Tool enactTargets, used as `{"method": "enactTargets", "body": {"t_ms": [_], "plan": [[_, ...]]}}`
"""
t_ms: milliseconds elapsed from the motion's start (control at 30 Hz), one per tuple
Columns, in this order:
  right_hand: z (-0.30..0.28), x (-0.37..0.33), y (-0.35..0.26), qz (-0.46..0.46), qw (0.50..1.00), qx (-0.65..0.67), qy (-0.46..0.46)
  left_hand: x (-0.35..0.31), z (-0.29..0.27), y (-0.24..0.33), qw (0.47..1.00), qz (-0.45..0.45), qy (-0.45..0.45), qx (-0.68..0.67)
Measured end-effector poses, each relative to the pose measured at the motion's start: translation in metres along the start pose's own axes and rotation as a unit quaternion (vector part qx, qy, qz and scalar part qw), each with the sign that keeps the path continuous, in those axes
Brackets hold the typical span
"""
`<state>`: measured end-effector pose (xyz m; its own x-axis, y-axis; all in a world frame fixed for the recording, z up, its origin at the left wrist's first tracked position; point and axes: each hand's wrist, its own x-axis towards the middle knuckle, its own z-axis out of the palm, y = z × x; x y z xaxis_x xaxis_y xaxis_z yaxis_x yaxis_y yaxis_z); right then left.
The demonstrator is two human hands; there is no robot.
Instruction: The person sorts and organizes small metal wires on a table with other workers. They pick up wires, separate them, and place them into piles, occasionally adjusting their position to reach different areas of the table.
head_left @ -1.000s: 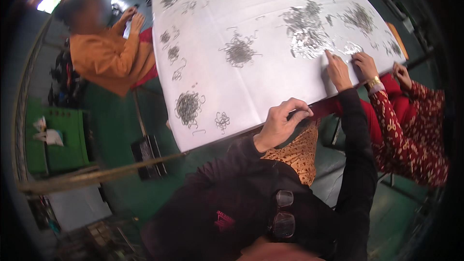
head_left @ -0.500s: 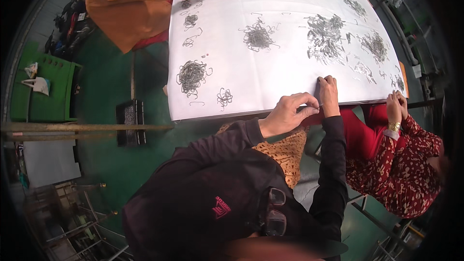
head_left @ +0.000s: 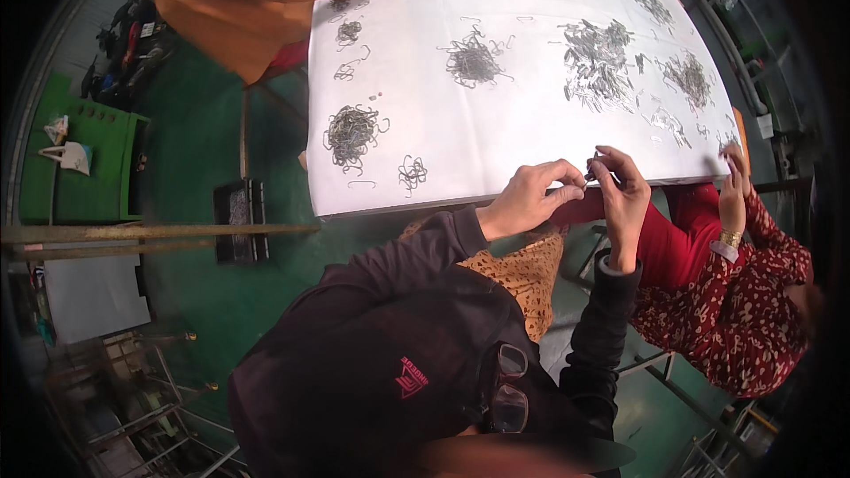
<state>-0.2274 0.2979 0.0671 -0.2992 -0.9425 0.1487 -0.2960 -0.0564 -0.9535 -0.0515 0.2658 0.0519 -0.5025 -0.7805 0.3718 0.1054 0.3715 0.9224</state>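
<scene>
Left hand [head_left: 531, 199] and right hand [head_left: 625, 199] close together, fingers curled, 2 thumbs near the forefingers.

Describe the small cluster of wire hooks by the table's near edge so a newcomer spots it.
On the white table, find the near left corner. Right of the big dense hook pile and nearer the edge lies the small cluster, far sparser than that pile.

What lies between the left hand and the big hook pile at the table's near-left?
A small hook cluster lies between left hand and hook pile, head view.
</scene>
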Motion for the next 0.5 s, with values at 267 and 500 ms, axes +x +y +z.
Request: {"method": "enactTargets", "body": {"t_ms": [267, 500], "plan": [[0.007, -0.029, -0.037, -0.059, 0.997, 0.014, 0.046, 0.005, 0.005, 0.003, 1.0, 0.016, 0.002, 0.027], [0.018, -0.032, -0.034, -0.049, 0.99, 0.065, 0.114, 0.005, 0.002, 0.0, 0.995, 0.025, 0.019, 0.091]]}}
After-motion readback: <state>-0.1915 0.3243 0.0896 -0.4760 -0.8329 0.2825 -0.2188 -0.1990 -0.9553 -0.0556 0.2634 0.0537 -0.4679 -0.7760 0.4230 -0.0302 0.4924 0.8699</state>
